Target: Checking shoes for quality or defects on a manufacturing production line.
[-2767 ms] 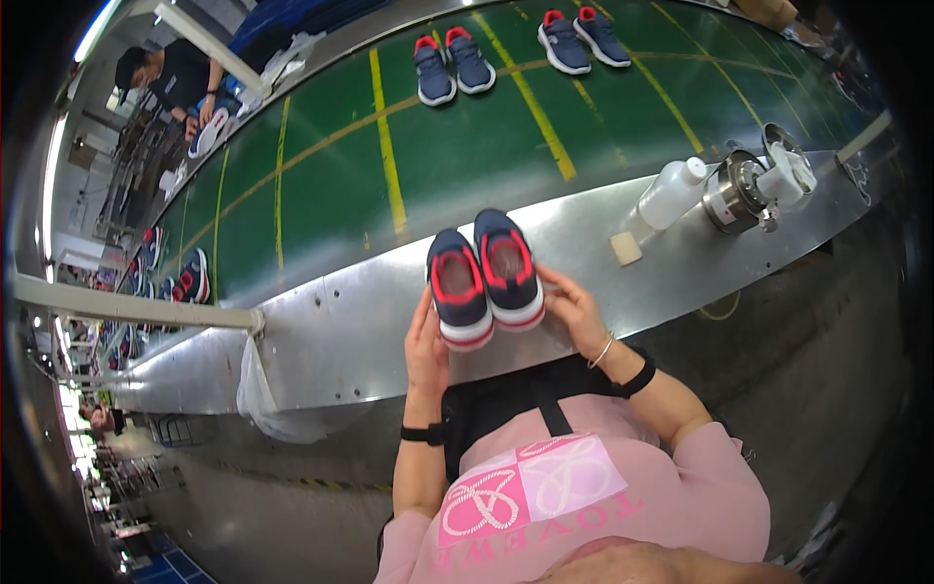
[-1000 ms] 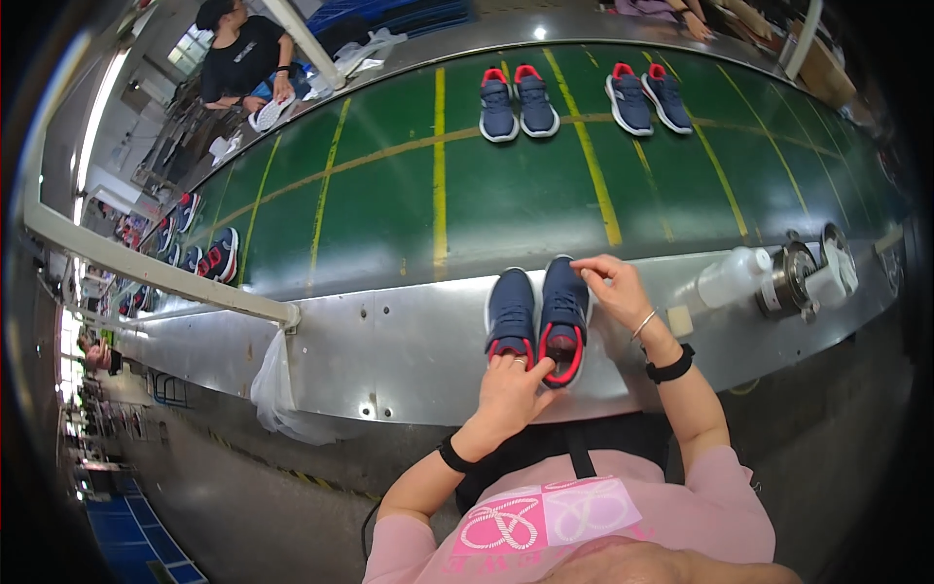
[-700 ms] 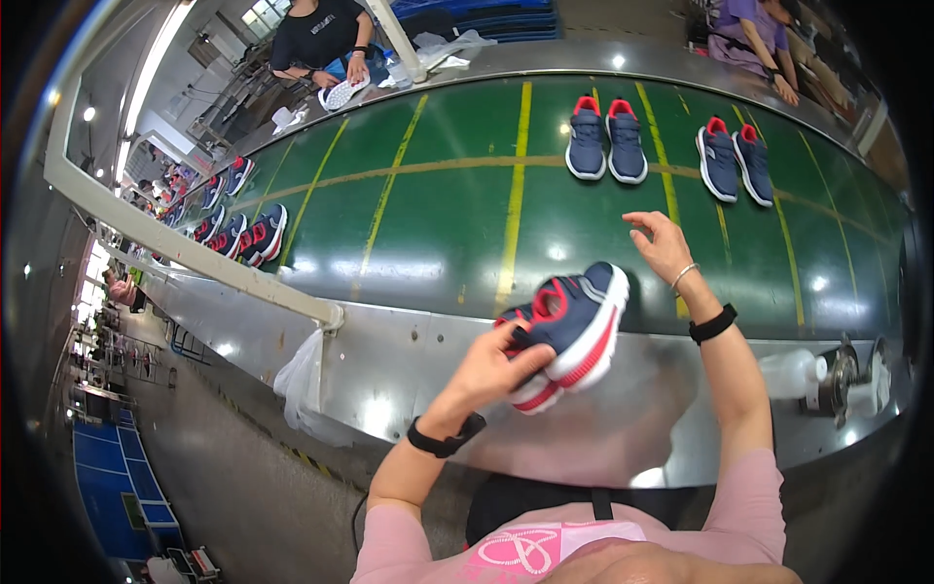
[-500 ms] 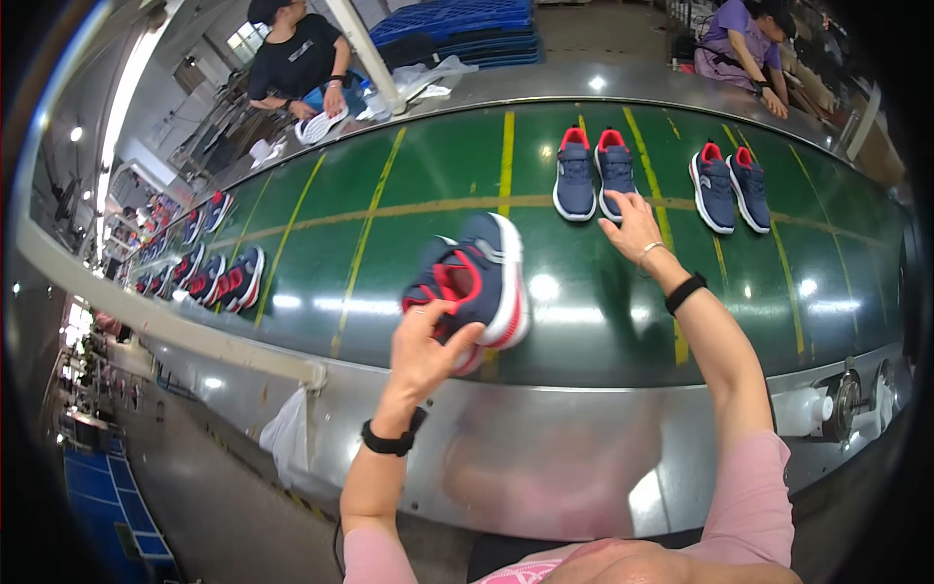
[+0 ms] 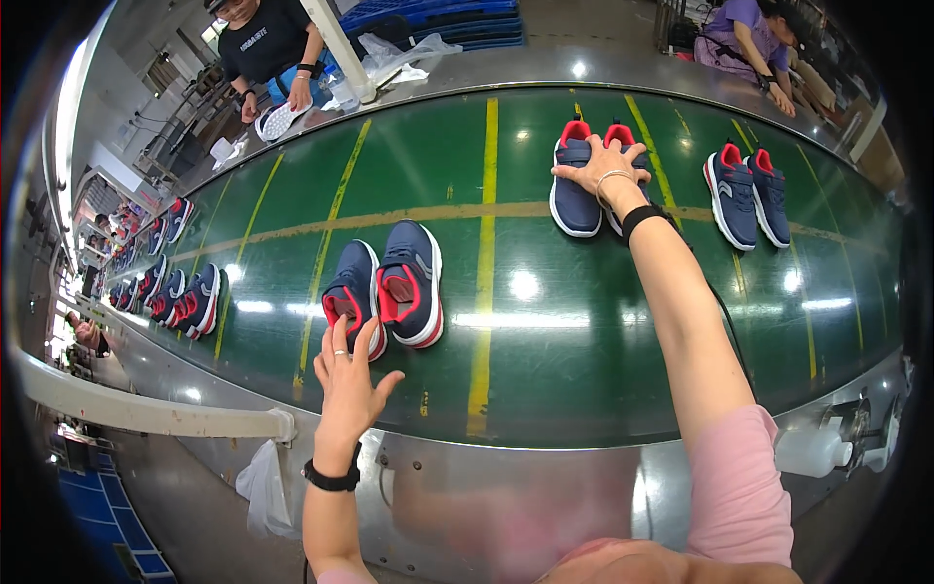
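A pair of navy sneakers with red linings and white soles [image 5: 415, 292] rests on the green conveyor belt [image 5: 545, 370], toes pointing away from me. My left hand [image 5: 350, 384] is open just behind their heels, its fingertips at the left shoe's heel and no grip on either shoe. Farther off to the right stands a second pair of navy sneakers [image 5: 574, 206], toes toward me. My right hand [image 5: 605, 173] lies spread across the tops of both, thumb over the left shoe and fingers over the right one, which it partly hides.
Another sneaker pair [image 5: 735, 200] sits farther right; several more sneakers [image 5: 199, 297] line the belt's left end. Across the belt, one person [image 5: 268, 49] handles a white sole [image 5: 280, 121], and another [image 5: 744, 44] leans over the edge. A pale rail [image 5: 156, 409] runs at near left.
My left hand has put its pair of sneakers down on the belt and let go. My right hand has moved from the toe of the far pair up over both shoes. The view has shifted.
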Demonstrator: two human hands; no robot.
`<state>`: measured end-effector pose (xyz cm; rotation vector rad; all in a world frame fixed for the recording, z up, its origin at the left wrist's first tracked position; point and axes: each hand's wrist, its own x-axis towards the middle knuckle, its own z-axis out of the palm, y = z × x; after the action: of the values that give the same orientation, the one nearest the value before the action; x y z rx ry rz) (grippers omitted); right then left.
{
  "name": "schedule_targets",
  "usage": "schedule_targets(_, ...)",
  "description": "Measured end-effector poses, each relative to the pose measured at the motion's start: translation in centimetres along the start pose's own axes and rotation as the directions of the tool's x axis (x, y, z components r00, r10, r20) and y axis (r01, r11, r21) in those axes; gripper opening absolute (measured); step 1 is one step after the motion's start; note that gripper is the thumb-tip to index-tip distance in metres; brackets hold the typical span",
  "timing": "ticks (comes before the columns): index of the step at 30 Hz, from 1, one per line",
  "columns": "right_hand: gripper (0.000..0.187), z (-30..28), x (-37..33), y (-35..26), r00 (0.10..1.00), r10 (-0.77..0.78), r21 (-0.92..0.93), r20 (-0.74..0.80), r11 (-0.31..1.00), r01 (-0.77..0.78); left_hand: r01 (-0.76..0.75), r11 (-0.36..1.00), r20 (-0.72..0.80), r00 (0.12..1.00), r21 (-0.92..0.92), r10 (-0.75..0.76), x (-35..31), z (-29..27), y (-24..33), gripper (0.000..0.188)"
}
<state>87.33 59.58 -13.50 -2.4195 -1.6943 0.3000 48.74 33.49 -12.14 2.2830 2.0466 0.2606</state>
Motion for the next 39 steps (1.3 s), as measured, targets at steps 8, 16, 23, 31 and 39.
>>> schedule_targets(8, 0.076, 1.7, -3.8, 2.5, 0.948, -0.092, 0.150, -0.305, 0.978, 0.144, -0.047, 0.994, -0.038, 0.998, -0.102, 0.043, -6.9, -2.7, 4.2, 0.068)
schedule_targets(16, 0.053, -3.4, -16.5, 7.8, 0.704, -0.585, 0.171, -0.401, 0.708, 0.685, -0.167, 0.943, -0.160, 0.979, -0.287, 0.124, -14.8, -3.1, 8.3, 0.049)
schedule_targets(23, 0.051, -11.3, -33.1, 13.9, 0.066, -0.998, -0.099, 0.023, 0.063, 0.993, -0.027, 0.625, -0.057, 0.998, -0.780, -0.027, -20.6, -0.2, 12.1, 0.039)
schedule_targets(31, 0.032, -10.5, -45.9, 20.4, -0.198, -0.941, -0.055, 0.274, -0.221, 0.974, 0.023, 0.527, 0.130, 0.977, -0.849, 0.168, -26.7, 4.3, 18.8, 0.057)
schedule_targets(39, 0.063, -6.0, -53.3, 24.6, 0.765, -0.632, 0.557, -0.122, 0.595, 0.580, 0.136, 0.484, 0.161, 0.987, -0.864, 0.010, -25.8, 5.9, 21.0, 0.079)
